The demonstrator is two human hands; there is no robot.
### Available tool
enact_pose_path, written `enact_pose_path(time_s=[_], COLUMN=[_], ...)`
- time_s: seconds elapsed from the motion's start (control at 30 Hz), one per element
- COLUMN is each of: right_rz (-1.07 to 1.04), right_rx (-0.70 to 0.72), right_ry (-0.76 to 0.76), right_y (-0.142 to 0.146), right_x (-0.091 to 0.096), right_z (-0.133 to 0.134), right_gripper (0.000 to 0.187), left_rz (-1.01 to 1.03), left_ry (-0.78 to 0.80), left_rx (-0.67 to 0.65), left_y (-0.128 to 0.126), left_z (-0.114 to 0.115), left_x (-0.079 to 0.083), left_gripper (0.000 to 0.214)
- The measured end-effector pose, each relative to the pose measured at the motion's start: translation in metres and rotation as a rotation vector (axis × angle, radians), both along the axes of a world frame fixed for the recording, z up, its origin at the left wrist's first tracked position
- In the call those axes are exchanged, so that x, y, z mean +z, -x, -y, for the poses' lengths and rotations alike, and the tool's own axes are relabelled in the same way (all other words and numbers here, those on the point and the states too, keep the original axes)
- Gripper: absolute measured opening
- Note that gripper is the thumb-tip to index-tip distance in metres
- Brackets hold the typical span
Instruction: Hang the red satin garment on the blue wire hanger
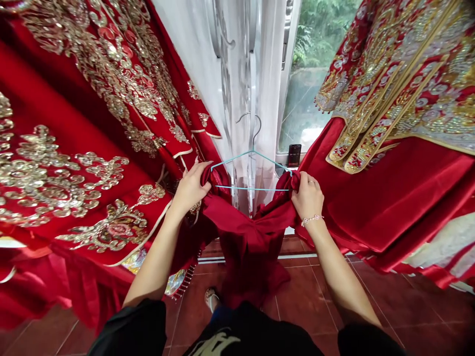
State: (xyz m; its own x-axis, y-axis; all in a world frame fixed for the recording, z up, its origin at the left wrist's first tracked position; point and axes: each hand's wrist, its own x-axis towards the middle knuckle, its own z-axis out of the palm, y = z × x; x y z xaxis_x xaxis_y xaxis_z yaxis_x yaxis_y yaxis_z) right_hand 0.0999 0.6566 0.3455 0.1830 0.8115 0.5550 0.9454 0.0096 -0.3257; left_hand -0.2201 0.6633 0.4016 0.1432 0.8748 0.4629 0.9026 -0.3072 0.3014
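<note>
A dark red dress (254, 230) hangs in front of me on a thin light-blue wire hanger (252, 189) with a silver hook. My left hand (193, 187) is closed around the dress's left shoulder, by that end of the hanger. At the opposite shoulder my right hand (308, 195), with a bracelet at the wrist, grips the cloth in the same way. The hook stands free above the dress, in front of a clear rail or stand; whether it touches the rail I cannot tell. The dress's skirt falls toward the floor and looks blurred.
Red garments with gold sequin embroidery (111, 217) crowd the left side. On the right hangs a beaded red and gold outfit (386, 99). A clear stand with hooks (249, 74), white curtain (185, 44), window (308, 89) and phone (294, 155) are ahead. Reddish tiles (304, 296) cover the floor.
</note>
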Motion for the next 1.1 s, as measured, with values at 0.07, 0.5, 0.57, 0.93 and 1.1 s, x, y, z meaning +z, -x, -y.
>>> enact_pose_path(time_s=[0.07, 0.5, 0.57, 0.93, 1.1], right_rz=[0.080, 0.205, 0.188, -0.423, -0.949], right_rx=[-0.060, -0.162, -0.159, 0.083, 0.181], right_ry=[0.090, 0.272, 0.246, -0.031, 0.014], right_y=[0.004, 0.001, -0.003, -0.062, -0.065], right_x=[0.009, 0.037, 0.037, 0.020, -0.047], right_z=[0.001, 0.014, 0.015, -0.014, -0.009], right_gripper=[0.040, 0.042, 0.043, 0.015, 0.018], left_rz=[-0.009, -0.258, -0.363, -0.110, 0.164], left_ry=[0.005, 0.000, 0.037, 0.249, 0.457], left_rx=[-0.029, 0.295, 0.307, -0.043, 0.032], left_y=[0.002, -0.026, -0.028, 0.064, 0.084], left_z=[0.001, 0.000, -0.006, -0.047, -0.024], left_x=[0.003, 0.006, 0.013, 0.054, -0.015], left_gripper=[0.062, 0.070, 0.068, 0.051, 0.060])
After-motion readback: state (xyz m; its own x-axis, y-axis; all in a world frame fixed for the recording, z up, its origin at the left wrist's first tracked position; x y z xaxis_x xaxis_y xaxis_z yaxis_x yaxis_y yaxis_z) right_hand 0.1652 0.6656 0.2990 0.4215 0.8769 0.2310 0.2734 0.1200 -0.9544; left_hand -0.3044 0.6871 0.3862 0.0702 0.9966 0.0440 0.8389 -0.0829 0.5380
